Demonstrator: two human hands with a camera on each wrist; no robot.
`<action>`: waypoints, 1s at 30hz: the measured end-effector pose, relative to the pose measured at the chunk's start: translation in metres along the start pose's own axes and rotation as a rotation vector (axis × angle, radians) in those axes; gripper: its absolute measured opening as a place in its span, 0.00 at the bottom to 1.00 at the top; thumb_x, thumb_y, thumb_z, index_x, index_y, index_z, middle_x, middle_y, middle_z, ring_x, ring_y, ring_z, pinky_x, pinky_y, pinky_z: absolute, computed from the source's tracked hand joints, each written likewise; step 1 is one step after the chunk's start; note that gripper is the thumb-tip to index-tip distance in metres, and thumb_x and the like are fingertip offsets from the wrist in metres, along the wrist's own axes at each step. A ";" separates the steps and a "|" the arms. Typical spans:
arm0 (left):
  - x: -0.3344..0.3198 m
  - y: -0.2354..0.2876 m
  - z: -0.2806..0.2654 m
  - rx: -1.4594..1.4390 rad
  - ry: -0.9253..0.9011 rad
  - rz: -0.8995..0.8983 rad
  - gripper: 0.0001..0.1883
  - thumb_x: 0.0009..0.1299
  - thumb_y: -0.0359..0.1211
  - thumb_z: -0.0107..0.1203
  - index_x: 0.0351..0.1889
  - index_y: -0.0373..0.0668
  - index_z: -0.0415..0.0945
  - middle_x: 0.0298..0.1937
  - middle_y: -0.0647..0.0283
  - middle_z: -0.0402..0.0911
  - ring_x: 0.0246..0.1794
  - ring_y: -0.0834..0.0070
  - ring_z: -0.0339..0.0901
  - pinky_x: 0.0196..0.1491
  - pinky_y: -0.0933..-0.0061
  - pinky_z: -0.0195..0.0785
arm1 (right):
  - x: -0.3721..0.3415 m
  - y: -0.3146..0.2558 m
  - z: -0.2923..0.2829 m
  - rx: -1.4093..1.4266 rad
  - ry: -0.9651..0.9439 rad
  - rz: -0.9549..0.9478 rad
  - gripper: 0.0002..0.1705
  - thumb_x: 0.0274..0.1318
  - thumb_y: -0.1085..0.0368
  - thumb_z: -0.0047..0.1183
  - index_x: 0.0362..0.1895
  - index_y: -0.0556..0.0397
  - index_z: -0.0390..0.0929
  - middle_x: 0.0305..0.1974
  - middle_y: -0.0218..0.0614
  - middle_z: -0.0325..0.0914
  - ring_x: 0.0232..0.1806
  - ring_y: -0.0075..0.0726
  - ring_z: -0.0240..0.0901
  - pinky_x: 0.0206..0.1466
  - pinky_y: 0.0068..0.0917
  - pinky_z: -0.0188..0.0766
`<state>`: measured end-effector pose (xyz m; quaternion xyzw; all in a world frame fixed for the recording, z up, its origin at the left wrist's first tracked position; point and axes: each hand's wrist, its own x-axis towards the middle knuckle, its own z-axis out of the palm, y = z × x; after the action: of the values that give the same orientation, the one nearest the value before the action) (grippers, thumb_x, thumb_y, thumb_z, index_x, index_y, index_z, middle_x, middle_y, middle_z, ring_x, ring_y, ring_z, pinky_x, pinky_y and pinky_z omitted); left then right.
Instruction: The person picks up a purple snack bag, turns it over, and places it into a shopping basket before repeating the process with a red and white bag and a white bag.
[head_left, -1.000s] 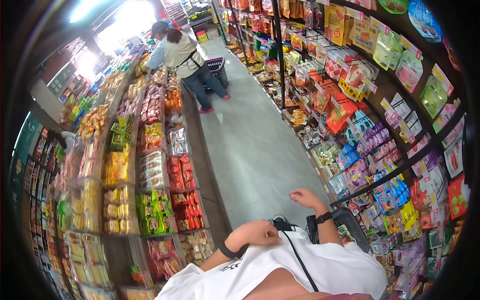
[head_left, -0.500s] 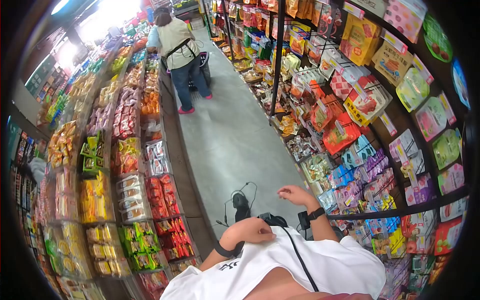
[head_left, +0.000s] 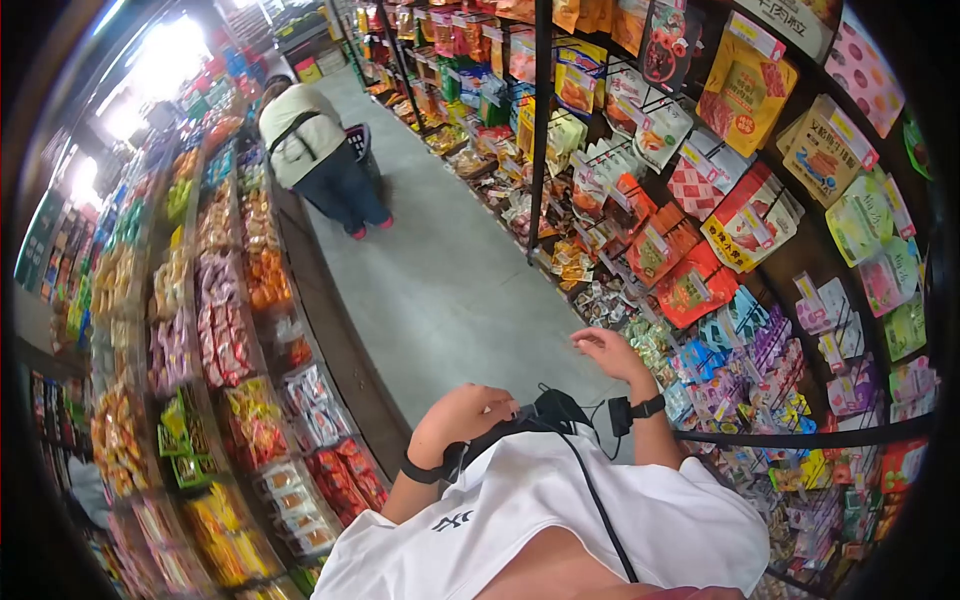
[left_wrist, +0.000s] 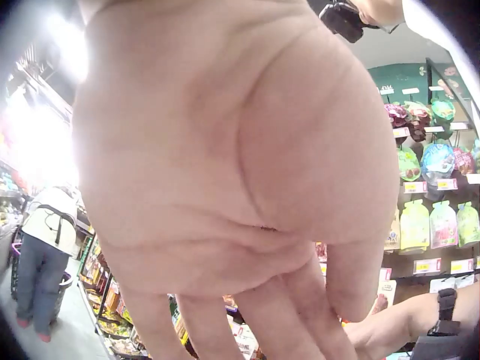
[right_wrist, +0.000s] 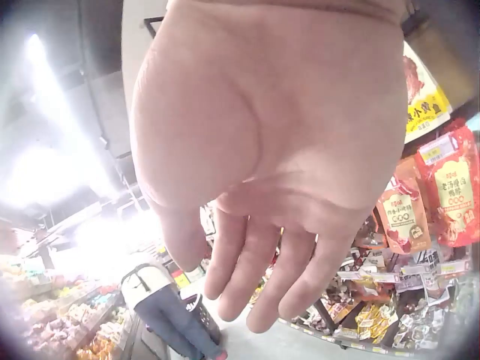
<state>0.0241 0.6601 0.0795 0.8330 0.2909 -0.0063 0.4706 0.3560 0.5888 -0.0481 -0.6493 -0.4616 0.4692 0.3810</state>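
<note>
In front of the white shirt [head_left: 540,490], my left hand [head_left: 463,418] hangs at waist height with nothing in it. Its palm and long, loose fingers [left_wrist: 277,315] fill the left wrist view. My right hand [head_left: 612,356] is held out farther forward on the right, also bare. The right wrist view shows its fingers [right_wrist: 259,285] relaxed and slightly spread, gripping nothing. Between the hands, a black device [head_left: 560,408] with cables sits at the waist. Hanging snack packets [head_left: 690,285] are the goods nearest to the right hand.
On the left run sloped bins of wrapped snacks [head_left: 225,340]. A rack of hanging bags [head_left: 745,85] with a black post [head_left: 538,130] lines the right. Along the grey aisle floor [head_left: 440,270], another person [head_left: 310,145] bends toward the bins beside a dark basket [head_left: 360,150].
The head view has turned right, and the aisle has shifted left in it. The other person now leans over the bins. Both my hands sit slightly higher in view, still holding nothing.
</note>
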 end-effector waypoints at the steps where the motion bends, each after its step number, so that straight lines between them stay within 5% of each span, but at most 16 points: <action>1: 0.015 -0.009 -0.010 -0.025 -0.013 0.023 0.12 0.75 0.36 0.59 0.48 0.41 0.87 0.40 0.56 0.90 0.39 0.56 0.87 0.45 0.63 0.78 | 0.011 0.003 -0.009 0.074 0.031 -0.008 0.16 0.70 0.62 0.57 0.57 0.55 0.82 0.49 0.38 0.87 0.49 0.31 0.84 0.54 0.31 0.78; 11: 0.189 -0.039 -0.101 0.013 -0.113 0.077 0.12 0.76 0.35 0.57 0.53 0.45 0.85 0.41 0.57 0.91 0.41 0.57 0.88 0.47 0.62 0.79 | 0.176 0.052 -0.150 0.340 0.710 -0.054 0.22 0.70 0.65 0.57 0.65 0.57 0.74 0.56 0.38 0.83 0.54 0.31 0.80 0.54 0.28 0.76; 14: 0.240 -0.026 -0.138 0.053 -0.099 0.094 0.12 0.78 0.34 0.55 0.54 0.43 0.84 0.41 0.57 0.90 0.41 0.57 0.88 0.46 0.62 0.79 | 0.220 0.015 -0.192 0.328 0.894 -0.068 0.26 0.70 0.62 0.58 0.67 0.59 0.71 0.61 0.43 0.79 0.59 0.34 0.78 0.60 0.31 0.74; 21: 0.330 -0.035 -0.190 0.065 -0.062 0.090 0.14 0.77 0.38 0.53 0.52 0.43 0.84 0.39 0.52 0.89 0.40 0.53 0.87 0.46 0.58 0.78 | 0.329 -0.004 -0.287 0.311 1.057 -0.025 0.50 0.61 0.50 0.67 0.77 0.64 0.56 0.75 0.56 0.62 0.76 0.52 0.60 0.79 0.38 0.53; 24: 0.353 -0.043 -0.209 -0.016 -0.126 0.095 0.14 0.77 0.39 0.53 0.53 0.44 0.84 0.40 0.52 0.89 0.41 0.52 0.87 0.47 0.58 0.78 | 0.398 0.090 -0.331 0.275 1.301 -0.104 0.50 0.60 0.52 0.69 0.74 0.68 0.57 0.72 0.55 0.63 0.73 0.49 0.62 0.79 0.37 0.51; 28: 0.385 -0.069 -0.233 0.006 -0.150 0.189 0.15 0.77 0.40 0.53 0.54 0.44 0.84 0.41 0.53 0.89 0.43 0.52 0.86 0.47 0.58 0.78 | 0.383 0.012 -0.314 0.442 1.211 -0.216 0.41 0.61 0.55 0.71 0.67 0.67 0.64 0.60 0.47 0.77 0.61 0.36 0.73 0.65 0.32 0.68; 30: 0.400 -0.074 -0.255 0.038 -0.198 0.181 0.15 0.77 0.40 0.53 0.54 0.44 0.84 0.41 0.54 0.89 0.43 0.52 0.86 0.47 0.57 0.78 | 0.384 0.013 -0.313 0.284 1.274 -0.170 0.27 0.67 0.56 0.66 0.57 0.63 0.72 0.48 0.39 0.81 0.49 0.31 0.77 0.53 0.27 0.73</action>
<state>0.2531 1.0809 0.0498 0.8599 0.1664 -0.0514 0.4798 0.7110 0.9333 -0.0748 -0.7046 -0.1292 0.0176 0.6975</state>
